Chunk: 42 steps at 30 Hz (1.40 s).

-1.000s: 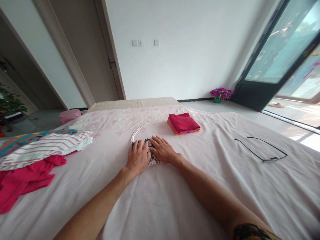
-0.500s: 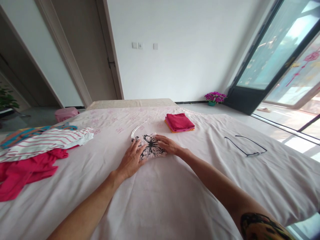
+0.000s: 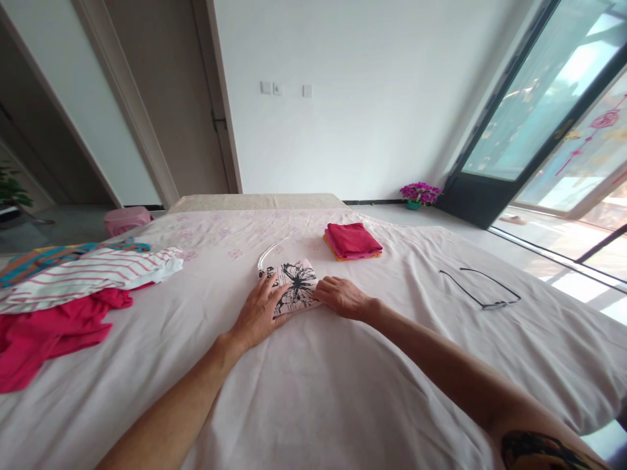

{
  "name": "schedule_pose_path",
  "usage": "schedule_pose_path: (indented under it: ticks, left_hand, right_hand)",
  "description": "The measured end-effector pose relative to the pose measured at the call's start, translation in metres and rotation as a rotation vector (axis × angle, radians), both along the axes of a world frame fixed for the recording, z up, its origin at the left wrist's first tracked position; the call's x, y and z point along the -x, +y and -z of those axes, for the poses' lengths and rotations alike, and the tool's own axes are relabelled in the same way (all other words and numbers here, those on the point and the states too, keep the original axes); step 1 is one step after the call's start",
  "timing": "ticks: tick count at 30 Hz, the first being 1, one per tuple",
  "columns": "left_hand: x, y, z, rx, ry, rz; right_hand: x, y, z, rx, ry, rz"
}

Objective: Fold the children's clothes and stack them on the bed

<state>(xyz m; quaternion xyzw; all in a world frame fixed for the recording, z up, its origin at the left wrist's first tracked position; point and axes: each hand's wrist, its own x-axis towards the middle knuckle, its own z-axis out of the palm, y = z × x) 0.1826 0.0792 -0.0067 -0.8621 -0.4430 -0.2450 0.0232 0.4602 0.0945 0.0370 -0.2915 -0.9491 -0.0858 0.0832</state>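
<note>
A folded pale pink garment [image 3: 300, 282] with a black butterfly print lies in front of me, thin white straps [image 3: 268, 252] trailing from its far left corner. Across its left side rests my left hand [image 3: 259, 305], open, with fingers spread on the fabric. My right hand [image 3: 341, 297] is closed at the right edge, fingers curled and pinching the fabric there; the thumb is mostly hidden. Just beyond the right hand sits a neat stack of folded cloth, a red piece [image 3: 353, 239] on top with pink and orange layers below.
On the left lie loose clothes: a striped white garment [image 3: 98, 277], a red one [image 3: 59, 333] and a blue-and-orange one [image 3: 73, 256]. Black-framed glasses [image 3: 494, 304] rest on the right of the pale bedsheet [image 3: 313, 398]. A pink stool [image 3: 128, 220] stands beyond the bed's left side.
My right hand has slid right and nearer to me, from lying flat on the print to curling at the garment's right edge. The left hand stays in place.
</note>
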Motion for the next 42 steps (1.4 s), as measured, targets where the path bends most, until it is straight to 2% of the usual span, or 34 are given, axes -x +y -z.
schedule_pose_path:
  ticks: [3, 6, 8, 11, 14, 17, 20, 22, 25, 28, 31, 32, 33, 36, 38, 40, 42]
  left_hand:
    - [-0.001, -0.002, -0.003, -0.003, 0.018, -0.017]
    - [-0.002, -0.005, -0.006, -0.026, 0.042, -0.03]
    - [-0.003, -0.007, -0.007, -0.049, 0.063, -0.041]
    - [-0.005, -0.007, -0.006, -0.085, 0.086, -0.059]
    - [-0.005, -0.007, -0.005, -0.106, 0.103, -0.067]
    - [-0.004, -0.007, -0.005, -0.105, 0.11, -0.057]
    - [-0.003, -0.009, -0.008, -0.097, 0.112, -0.045]
    - [-0.002, -0.011, -0.01, -0.105, 0.109, -0.049]
    - [-0.001, -0.015, -0.016, -0.131, 0.113, -0.011]
    - [0.001, -0.018, -0.023, -0.121, 0.142, 0.081]
    - [0.0, -0.022, -0.024, -0.105, 0.168, 0.097]
    - [-0.001, -0.023, -0.023, -0.108, 0.172, 0.081]
    - [-0.003, -0.024, -0.022, -0.114, 0.173, 0.059]
    - [-0.008, -0.023, -0.015, -0.121, 0.168, 0.012]
    - [-0.011, -0.021, -0.012, -0.118, 0.14, -0.008]
    - [-0.014, -0.02, -0.011, -0.112, 0.093, -0.037]
    - [-0.015, -0.019, -0.012, -0.103, 0.051, -0.07]
  right_hand:
    - [-0.001, 0.004, 0.003, -0.006, -0.027, 0.049]
    - [-0.002, 0.003, -0.004, 0.062, 0.003, 0.101]
    - [0.004, 0.002, -0.012, 0.092, 0.09, 0.206]
    - [0.025, 0.001, -0.02, 0.087, 0.332, 0.385]
    - [0.053, 0.0, -0.012, 0.076, 0.434, 0.422]
    - [0.067, -0.001, 0.008, 0.136, 0.34, 0.421]
    - [0.064, 0.0, 0.024, 0.203, 0.27, 0.422]
    - [0.058, 0.001, 0.027, 0.225, 0.258, 0.417]
    - [0.047, 0.002, 0.022, 0.274, 0.238, 0.428]
    - [0.037, -0.004, 0.012, 0.302, 0.25, 0.473]
    - [0.027, -0.02, 0.001, 0.287, 0.443, 0.561]
    - [0.025, -0.029, -0.003, 0.349, 0.547, 0.603]
    - [0.024, -0.038, -0.006, 0.481, 0.659, 0.652]
    - [0.027, -0.067, -0.016, 1.139, 1.013, 0.806]
    - [0.033, -0.082, -0.022, 1.473, 1.268, 0.862]
    - [0.041, -0.088, -0.026, 1.638, 1.483, 0.877]
    - [0.05, -0.087, -0.028, 1.732, 1.604, 0.867]
